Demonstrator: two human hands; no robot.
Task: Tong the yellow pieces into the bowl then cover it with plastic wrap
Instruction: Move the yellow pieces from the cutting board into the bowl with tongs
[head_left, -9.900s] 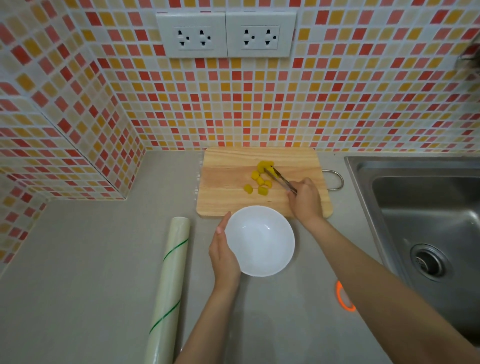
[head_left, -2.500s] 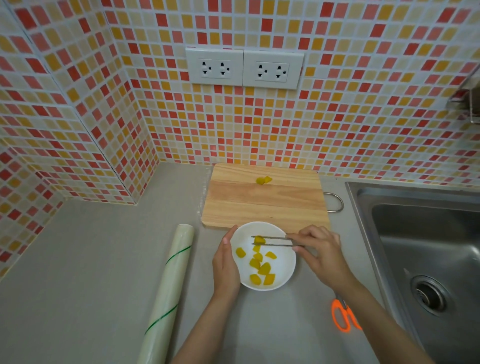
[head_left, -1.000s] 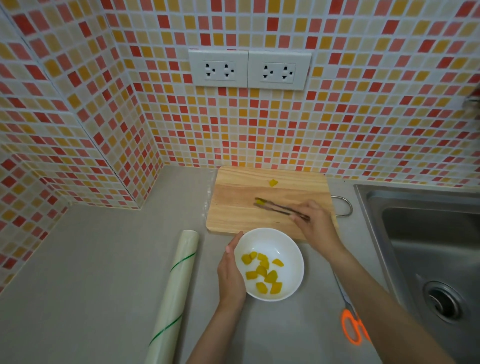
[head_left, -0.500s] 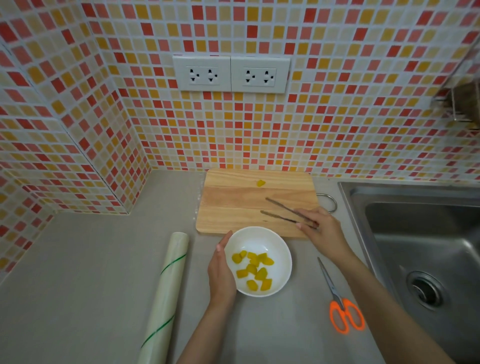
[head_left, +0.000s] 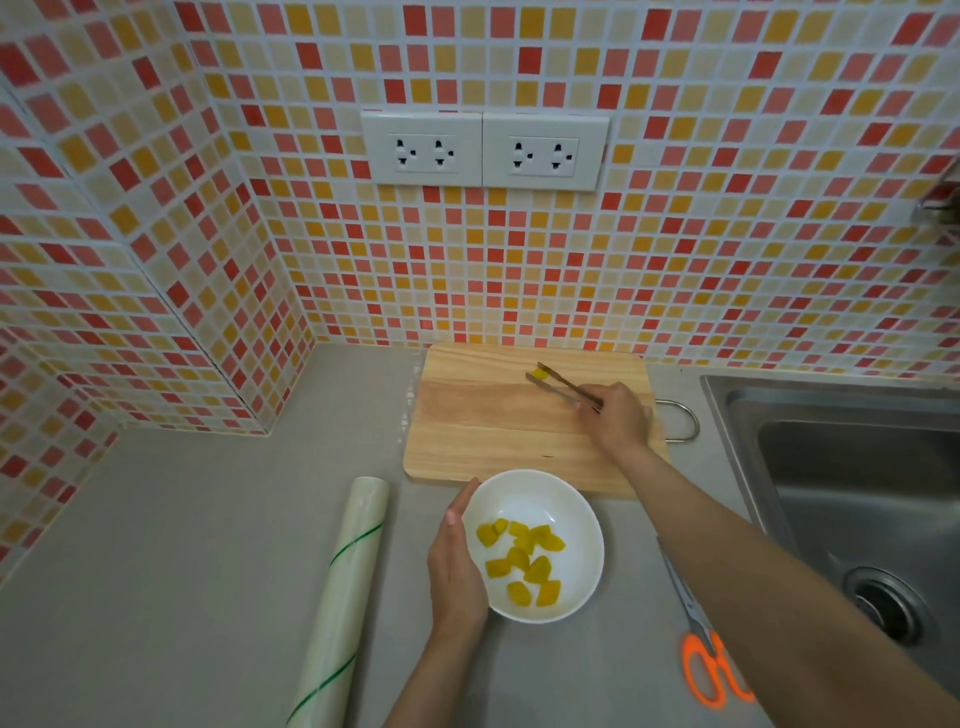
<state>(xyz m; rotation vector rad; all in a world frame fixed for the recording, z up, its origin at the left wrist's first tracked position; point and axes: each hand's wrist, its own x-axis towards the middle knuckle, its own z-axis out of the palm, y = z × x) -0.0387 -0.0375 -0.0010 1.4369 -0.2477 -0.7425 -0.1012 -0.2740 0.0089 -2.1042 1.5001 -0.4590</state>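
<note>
Head view: our right hand (head_left: 618, 418) grips tongs (head_left: 563, 387), tips straddling the last yellow piece (head_left: 543, 373) at the cutting board's (head_left: 483, 431) 12 o'clock. White bowl (head_left: 584, 512) lies toward 6, left hand (head_left: 457, 564) cupping its rim.

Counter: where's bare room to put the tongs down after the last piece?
Bare counter lies between the tiled corner and the plastic wrap roll. A narrower strip sits between roll and bowl, partly taken by the left hand. Right of the bowl, arm and scissors crowd it.
</note>
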